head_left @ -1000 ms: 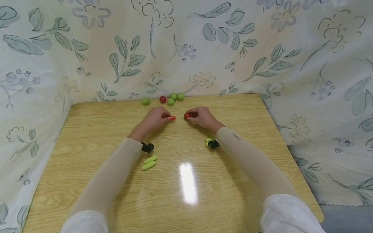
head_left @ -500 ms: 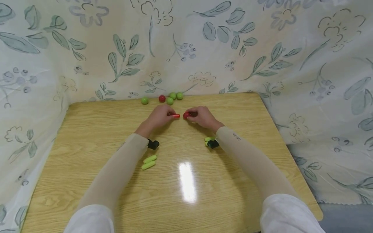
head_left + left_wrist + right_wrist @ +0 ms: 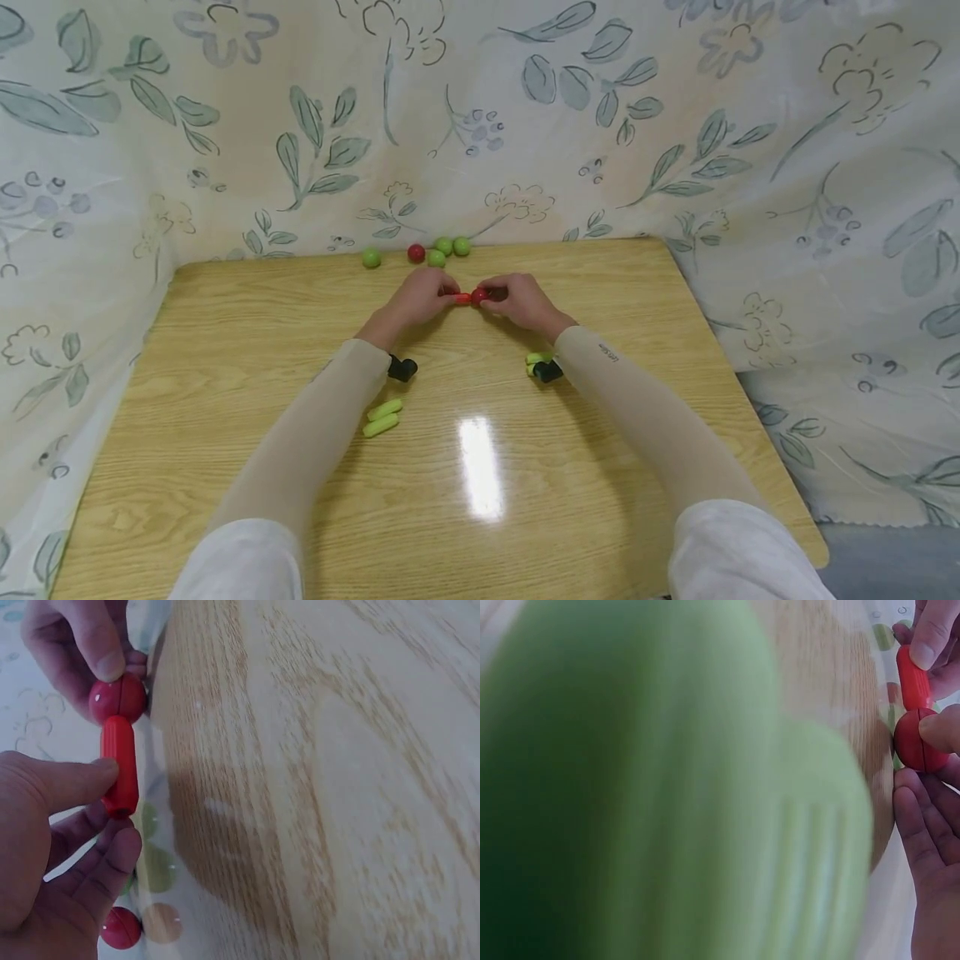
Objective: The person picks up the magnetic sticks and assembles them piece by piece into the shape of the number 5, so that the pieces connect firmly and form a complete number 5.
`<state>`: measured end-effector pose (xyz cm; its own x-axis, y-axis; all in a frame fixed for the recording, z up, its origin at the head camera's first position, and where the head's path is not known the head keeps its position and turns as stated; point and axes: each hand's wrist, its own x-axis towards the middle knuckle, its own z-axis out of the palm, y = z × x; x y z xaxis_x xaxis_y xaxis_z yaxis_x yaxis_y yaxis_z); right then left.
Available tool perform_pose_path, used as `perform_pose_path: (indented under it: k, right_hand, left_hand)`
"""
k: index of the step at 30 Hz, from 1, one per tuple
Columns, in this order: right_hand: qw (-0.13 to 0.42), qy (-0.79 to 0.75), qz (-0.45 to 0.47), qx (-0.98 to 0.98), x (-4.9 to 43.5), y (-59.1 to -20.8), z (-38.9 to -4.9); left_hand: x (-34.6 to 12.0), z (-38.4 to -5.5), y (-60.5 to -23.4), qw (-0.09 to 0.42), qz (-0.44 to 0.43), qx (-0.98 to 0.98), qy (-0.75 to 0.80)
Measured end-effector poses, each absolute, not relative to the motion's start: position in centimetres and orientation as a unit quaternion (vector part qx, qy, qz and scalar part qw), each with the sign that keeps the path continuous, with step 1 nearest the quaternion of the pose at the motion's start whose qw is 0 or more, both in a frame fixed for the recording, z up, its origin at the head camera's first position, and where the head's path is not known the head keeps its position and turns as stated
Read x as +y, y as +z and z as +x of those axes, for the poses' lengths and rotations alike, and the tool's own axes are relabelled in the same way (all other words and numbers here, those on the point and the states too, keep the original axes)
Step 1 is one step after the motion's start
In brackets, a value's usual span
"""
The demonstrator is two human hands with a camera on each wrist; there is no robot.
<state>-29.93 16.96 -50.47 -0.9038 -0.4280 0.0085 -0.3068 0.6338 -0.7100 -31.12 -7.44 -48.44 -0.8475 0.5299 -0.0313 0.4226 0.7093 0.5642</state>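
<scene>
My left hand pinches a red ribbed rod between thumb and fingers. My right hand grips a dark red ball with a seam line around it, thumb on one side and fingers on the other. In the left wrist view the rod's far end meets the ball. The right wrist view shows the same, with the rod end-on against the ball. Both hands are over the back middle of the wooden table.
At the table's back edge stand several green balls and one red ball. Two light green rods lie front left. More green rods lie beneath the right wrist, blurred large in its view. A floral cloth hangs behind.
My left hand has moved right with the red rod, closing the gap until its end reaches the ball. The right hand has stayed nearly in place, holding the ball.
</scene>
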Motion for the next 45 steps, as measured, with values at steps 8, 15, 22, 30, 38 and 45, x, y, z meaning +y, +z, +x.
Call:
perform_pose_path:
  k: [8, 15, 22, 30, 38, 45]
  right_hand:
    - [0.082, -0.374, -0.206, 0.901, 16.9, -50.3, -30.0]
    - [0.097, -0.379, -0.187, 0.901, 17.0, -50.5, -30.0]
    - [0.088, -0.393, -0.191, 0.896, 16.9, -50.3, -30.0]
    - [0.09, -0.383, -0.193, 0.899, 16.6, -49.8, -30.1]
    - [0.092, -0.383, -0.186, 0.9, 16.4, -49.8, -30.0]
    - [0.095, -0.378, -0.188, 0.901, 16.6, -50.3, -30.3]
  left_hand:
    - [-7.2, -31.2, -48.4, 0.098, 0.255, 0.923, 0.271]
    - [-7.0, -31.0, -48.3, 0.103, 0.258, 0.921, 0.274]
    - [-7.1, -30.9, -48.0, 0.103, 0.254, 0.923, 0.27]
    - [-7.5, -31.1, -47.9, 0.097, 0.268, 0.917, 0.28]
    - [-7.6, -31.1, -48.2, 0.1, 0.258, 0.919, 0.28]
    - [-8.4, -30.8, -48.2, 0.101, 0.233, 0.926, 0.278]
